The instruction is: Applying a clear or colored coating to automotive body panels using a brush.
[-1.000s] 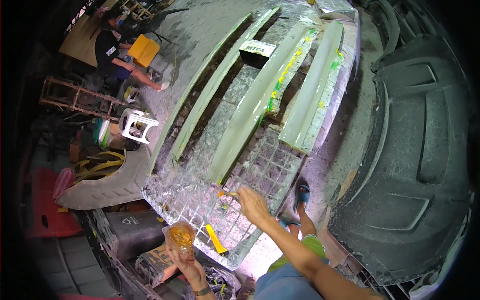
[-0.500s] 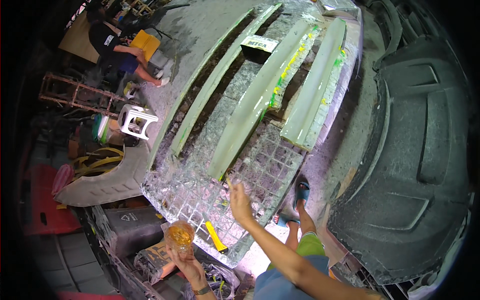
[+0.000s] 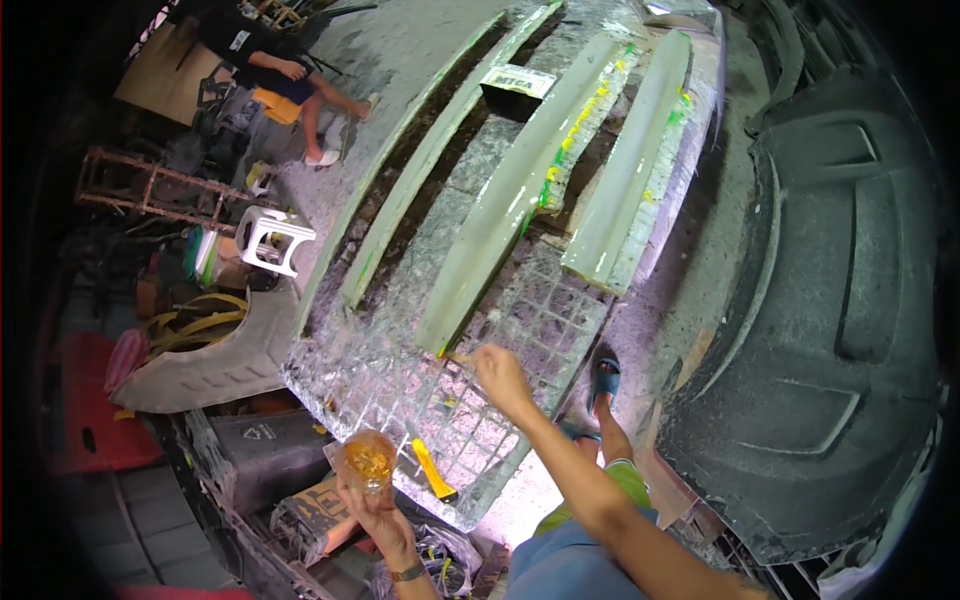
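My left hand (image 3: 375,520) grips a clear plastic cup of amber liquid (image 3: 368,462) low at the centre left. My right hand (image 3: 497,372) has its fingers closed on a small brush (image 3: 458,357), whose tip is at the lower end of a long pale green moulded part (image 3: 494,220). Similar parts, one on the right (image 3: 625,160) and two narrower ones on the left (image 3: 410,200), lie along the work table (image 3: 530,318) with a grid-patterned near end. Some edges carry yellow and green daubs. A yellow-handled tool (image 3: 431,470) lies on the table near my left hand.
A large black moulded panel (image 3: 800,320) fills the right side. On the left are a white stool (image 3: 275,240), a rusty frame (image 3: 150,190), a curved grey panel (image 3: 190,377) and stacked clutter. A co-worker in dark clothes (image 3: 250,55) is at upper left. A dark box (image 3: 508,100) stands among the parts.
My right hand has shifted upward with the brush, to the green part's end. The co-worker has shifted right, legs extended, over the yellow object. My left hand with the cup has barely moved.
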### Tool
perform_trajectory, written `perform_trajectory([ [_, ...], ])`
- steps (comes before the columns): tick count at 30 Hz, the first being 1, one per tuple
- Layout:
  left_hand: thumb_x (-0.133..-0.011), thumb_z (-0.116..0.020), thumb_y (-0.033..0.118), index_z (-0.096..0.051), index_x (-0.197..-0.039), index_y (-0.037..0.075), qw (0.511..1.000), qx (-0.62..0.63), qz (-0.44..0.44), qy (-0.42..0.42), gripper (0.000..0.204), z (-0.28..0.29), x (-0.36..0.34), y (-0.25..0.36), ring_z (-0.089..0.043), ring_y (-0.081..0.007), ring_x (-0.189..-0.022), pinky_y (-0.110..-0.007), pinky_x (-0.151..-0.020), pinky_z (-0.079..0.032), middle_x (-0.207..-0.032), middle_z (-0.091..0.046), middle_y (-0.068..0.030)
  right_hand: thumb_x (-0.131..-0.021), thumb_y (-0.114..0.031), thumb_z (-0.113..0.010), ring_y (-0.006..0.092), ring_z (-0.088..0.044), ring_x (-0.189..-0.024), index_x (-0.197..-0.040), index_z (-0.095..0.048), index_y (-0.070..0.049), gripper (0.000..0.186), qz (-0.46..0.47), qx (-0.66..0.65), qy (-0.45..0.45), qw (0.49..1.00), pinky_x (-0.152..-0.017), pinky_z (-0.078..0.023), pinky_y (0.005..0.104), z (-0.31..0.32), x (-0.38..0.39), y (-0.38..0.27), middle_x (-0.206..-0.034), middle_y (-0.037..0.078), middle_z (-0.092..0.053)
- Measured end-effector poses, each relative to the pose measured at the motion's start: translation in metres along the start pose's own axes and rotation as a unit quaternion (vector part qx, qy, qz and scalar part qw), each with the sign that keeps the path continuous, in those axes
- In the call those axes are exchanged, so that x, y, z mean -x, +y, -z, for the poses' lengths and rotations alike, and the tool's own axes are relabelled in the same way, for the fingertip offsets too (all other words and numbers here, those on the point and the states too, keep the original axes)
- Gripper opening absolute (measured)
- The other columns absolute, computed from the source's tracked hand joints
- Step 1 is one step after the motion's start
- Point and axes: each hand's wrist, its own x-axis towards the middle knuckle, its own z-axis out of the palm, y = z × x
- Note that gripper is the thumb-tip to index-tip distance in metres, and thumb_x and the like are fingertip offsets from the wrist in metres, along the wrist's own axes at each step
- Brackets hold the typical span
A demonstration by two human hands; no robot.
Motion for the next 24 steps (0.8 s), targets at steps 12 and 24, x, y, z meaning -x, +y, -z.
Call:
perform_trajectory([
  [12, -0.083, -0.07, 0.016, -0.024, -0.144, 0.006, 0.993, -0.084, -0.01, -0.079, 0.077, -0.026, -0.036, -0.062, -0.048, -0.018, -0.109, -0.031, -0.093, -0.044, -0.112, -0.048, -0.0083, -0.085, -0.007, -0.067, 0.0162, -0.06, -0.067, -0.093, -0.067, -0.002, 0.01, 0.199, 0.054, -0.136, 0.969, -0.06, -0.048, 0.0288, 0.063, 0.05, -0.126, -0.076, 0.006, -0.064],
  [24, -0.081, -0.073, 0.013, -0.026, -0.143, 0.007, 0.996, -0.067, 0.002, -0.051, 0.078, -0.052, -0.043, -0.083, -0.047, -0.0198, -0.11, -0.036, -0.095, -0.044, -0.114, -0.047, -0.0097, -0.09, -0.016, -0.06, 0.0179, -0.049, -0.049, -0.088, -0.06, -0.002, 0.015, 0.008, 0.007, -0.157, 0.988, -0.049, -0.043, 0.0325, 0.043, 0.026, -0.065, -0.061, 0.007, -0.056],
])
